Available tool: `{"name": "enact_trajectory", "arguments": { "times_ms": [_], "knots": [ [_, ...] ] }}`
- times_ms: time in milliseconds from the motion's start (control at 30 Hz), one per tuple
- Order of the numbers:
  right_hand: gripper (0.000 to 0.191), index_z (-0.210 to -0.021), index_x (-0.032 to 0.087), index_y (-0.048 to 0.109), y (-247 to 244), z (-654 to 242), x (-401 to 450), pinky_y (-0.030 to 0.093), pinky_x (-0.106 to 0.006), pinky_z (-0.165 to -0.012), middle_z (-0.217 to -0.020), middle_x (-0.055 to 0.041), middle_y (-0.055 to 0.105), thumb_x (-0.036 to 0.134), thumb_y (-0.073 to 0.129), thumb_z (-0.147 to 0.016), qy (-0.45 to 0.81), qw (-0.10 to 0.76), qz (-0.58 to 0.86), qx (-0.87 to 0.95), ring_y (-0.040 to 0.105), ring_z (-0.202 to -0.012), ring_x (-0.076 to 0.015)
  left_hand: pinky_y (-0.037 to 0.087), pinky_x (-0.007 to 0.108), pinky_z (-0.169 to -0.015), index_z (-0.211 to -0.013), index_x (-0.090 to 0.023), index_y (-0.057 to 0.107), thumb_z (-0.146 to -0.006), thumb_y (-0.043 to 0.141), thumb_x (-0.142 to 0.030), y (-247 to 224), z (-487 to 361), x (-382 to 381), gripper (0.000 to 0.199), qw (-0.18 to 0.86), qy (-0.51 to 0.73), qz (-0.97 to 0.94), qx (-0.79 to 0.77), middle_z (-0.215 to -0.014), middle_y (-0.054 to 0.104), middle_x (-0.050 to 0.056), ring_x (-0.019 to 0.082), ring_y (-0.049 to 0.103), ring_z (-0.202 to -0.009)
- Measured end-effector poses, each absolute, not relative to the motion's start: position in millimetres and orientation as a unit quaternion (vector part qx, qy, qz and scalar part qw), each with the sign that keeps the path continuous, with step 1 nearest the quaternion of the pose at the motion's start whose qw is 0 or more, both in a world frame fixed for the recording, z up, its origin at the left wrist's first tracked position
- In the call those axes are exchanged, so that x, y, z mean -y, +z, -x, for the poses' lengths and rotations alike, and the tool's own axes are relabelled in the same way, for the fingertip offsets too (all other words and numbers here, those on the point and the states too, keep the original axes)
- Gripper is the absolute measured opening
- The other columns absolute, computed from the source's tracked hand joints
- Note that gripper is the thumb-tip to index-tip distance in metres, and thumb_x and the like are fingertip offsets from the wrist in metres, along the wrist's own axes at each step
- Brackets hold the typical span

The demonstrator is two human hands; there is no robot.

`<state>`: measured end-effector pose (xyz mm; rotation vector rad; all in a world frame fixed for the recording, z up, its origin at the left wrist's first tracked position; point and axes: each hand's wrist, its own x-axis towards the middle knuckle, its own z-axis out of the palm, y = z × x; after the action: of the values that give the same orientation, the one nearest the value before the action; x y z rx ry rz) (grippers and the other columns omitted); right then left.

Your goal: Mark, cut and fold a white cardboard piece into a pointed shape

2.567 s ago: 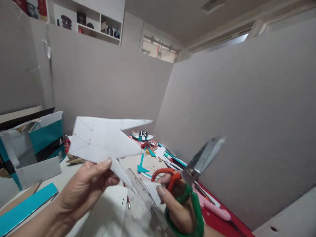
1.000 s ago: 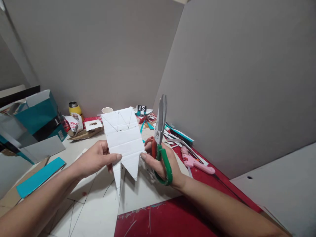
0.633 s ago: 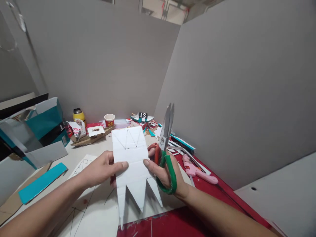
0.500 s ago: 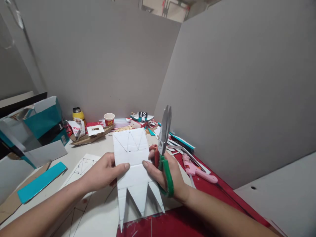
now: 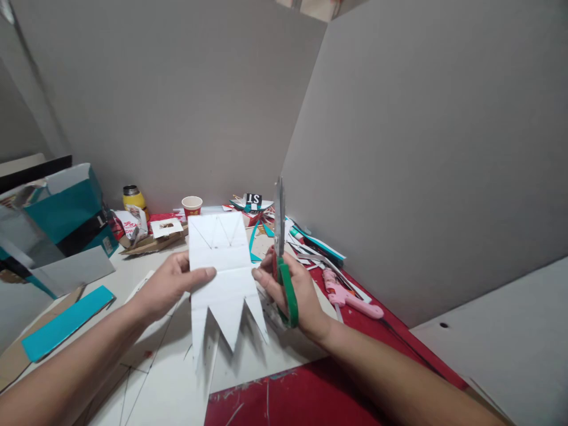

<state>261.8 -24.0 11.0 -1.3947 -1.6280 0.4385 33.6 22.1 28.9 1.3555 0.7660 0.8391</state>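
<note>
A white cardboard piece point(image 5: 222, 260) hangs above the table, its near edge cut into pointed teeth and its far end marked with pencilled zigzag lines. My left hand point(image 5: 177, 281) grips its left edge, thumb on top and fingers underneath. In my right hand point(image 5: 297, 290) are scissors point(image 5: 287, 290) with green and red handles, blades pointing up and seemingly closed together. The right thumb tip is at the card's right edge; whether it presses on the card I cannot tell.
Left stand a teal box point(image 5: 62, 207) and a teal strip point(image 5: 66, 322). Behind are a yellow bottle point(image 5: 134, 200), a paper cup point(image 5: 192, 205) and card scraps point(image 5: 252, 204). A pink glue gun point(image 5: 348, 300) lies right on red cloth point(image 5: 284, 396). Marked white board point(image 5: 146, 378) lies below.
The cardboard piece and both hands have shifted left and slightly up in view. My right thumb has slid off the card's face to its edge. The scissors stand more upright.
</note>
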Motion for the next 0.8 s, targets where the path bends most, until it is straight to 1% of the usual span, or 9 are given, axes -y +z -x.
{"name": "enact_trajectory", "arguments": {
  "times_ms": [67, 133, 267, 433, 567, 633, 700, 733, 800],
  "knots": [
    [0.025, -0.087, 0.020, 0.051, 9, -271, 9, 0.044, -0.027, -0.056, -0.076, -0.0016, 0.061, 0.045, 0.052, -0.087, 0.172, 0.415, 0.595, 0.667, 0.057, -0.061, -0.0162, 0.053, 0.036, -0.079, -0.104, -0.016, 0.071, -0.076, 0.076, -0.033, 37, -25, -28, 0.033, 0.616, 0.429, -0.568, -0.339, -0.095, 0.076, 0.008, 0.023, 0.069, -0.083],
    [0.022, -0.082, 0.019, 0.053, 4, -279, -9, 0.044, -0.029, -0.060, -0.072, -0.0023, 0.062, 0.040, 0.056, -0.084, 0.160, 0.371, 0.611, 0.680, 0.058, -0.064, -0.0188, 0.052, 0.035, -0.082, -0.102, -0.016, 0.072, -0.075, 0.076, -0.033, 43, -18, -33, 0.032, 0.592, 0.486, -0.546, -0.341, -0.099, 0.076, 0.008, 0.024, 0.068, -0.087],
    [0.011, -0.081, 0.017, 0.062, -9, -291, -37, 0.045, -0.034, -0.072, -0.077, -0.0054, 0.066, 0.026, 0.068, -0.075, 0.125, 0.262, 0.638, 0.713, 0.062, -0.077, -0.0240, 0.052, 0.028, -0.067, -0.090, -0.016, 0.074, -0.074, 0.078, -0.035, 45, -16, -33, 0.025, 0.569, 0.533, -0.525, -0.342, -0.089, 0.077, 0.006, 0.021, 0.067, -0.078],
    [0.022, -0.077, 0.016, 0.063, -15, -296, -39, 0.048, -0.036, -0.074, -0.077, -0.0022, 0.066, 0.035, 0.070, -0.081, 0.139, 0.173, 0.636, 0.739, 0.062, -0.074, -0.0188, 0.046, 0.023, -0.054, -0.081, -0.017, 0.074, -0.077, 0.075, -0.039, 41, -23, -25, 0.023, 0.578, 0.516, -0.533, -0.341, -0.075, 0.074, 0.004, 0.016, 0.061, -0.063],
    [0.029, -0.064, 0.017, 0.060, 10, -297, -33, 0.046, -0.034, -0.071, -0.072, -0.0090, 0.067, 0.041, 0.068, -0.078, 0.184, 0.229, 0.607, 0.738, 0.064, -0.078, -0.0256, 0.045, 0.022, -0.053, -0.081, -0.016, 0.073, -0.079, 0.073, -0.039, 39, -28, -19, 0.023, 0.584, 0.487, -0.557, -0.335, -0.071, 0.072, 0.002, 0.014, 0.059, -0.059],
    [0.038, -0.075, 0.017, 0.063, 27, -292, -29, 0.047, -0.032, -0.070, -0.083, -0.0103, 0.069, 0.050, 0.050, -0.089, 0.227, 0.291, 0.578, 0.728, 0.065, -0.082, -0.0246, 0.045, 0.023, -0.054, -0.087, -0.016, 0.073, -0.080, 0.072, -0.040, 37, -30, -17, 0.024, 0.587, 0.469, -0.571, -0.332, -0.074, 0.072, 0.003, 0.014, 0.058, -0.061],
    [0.051, -0.088, 0.016, 0.064, 41, -282, -24, 0.050, -0.030, -0.062, -0.085, -0.0091, 0.069, 0.056, 0.033, -0.094, 0.305, 0.332, 0.534, 0.715, 0.065, -0.073, -0.0194, 0.045, 0.025, -0.056, -0.094, -0.016, 0.073, -0.081, 0.070, -0.040, 35, -33, -15, 0.028, 0.587, 0.452, -0.585, -0.330, -0.077, 0.072, 0.004, 0.015, 0.059, -0.063],
    [0.054, -0.086, 0.016, 0.065, 44, -276, -21, 0.049, -0.029, -0.057, -0.079, -0.0074, 0.069, 0.060, 0.034, -0.092, 0.345, 0.339, 0.512, 0.710, 0.063, -0.064, -0.0174, 0.046, 0.026, -0.057, -0.098, -0.016, 0.073, -0.082, 0.069, -0.041, 34, -35, -14, 0.030, 0.585, 0.445, -0.592, -0.331, -0.078, 0.072, 0.004, 0.016, 0.059, -0.063],
    [0.050, -0.077, 0.016, 0.066, 47, -262, -15, 0.048, -0.027, -0.051, -0.067, -0.0037, 0.066, 0.064, 0.051, -0.083, 0.411, 0.351, 0.471, 0.697, 0.058, -0.054, -0.0147, 0.045, 0.026, -0.055, -0.102, -0.015, 0.071, -0.083, 0.067, -0.042, 33, -37, -12, 0.034, 0.574, 0.437, -0.604, -0.338, -0.074, 0.071, 0.004, 0.016, 0.058, -0.059]
  ]
}}
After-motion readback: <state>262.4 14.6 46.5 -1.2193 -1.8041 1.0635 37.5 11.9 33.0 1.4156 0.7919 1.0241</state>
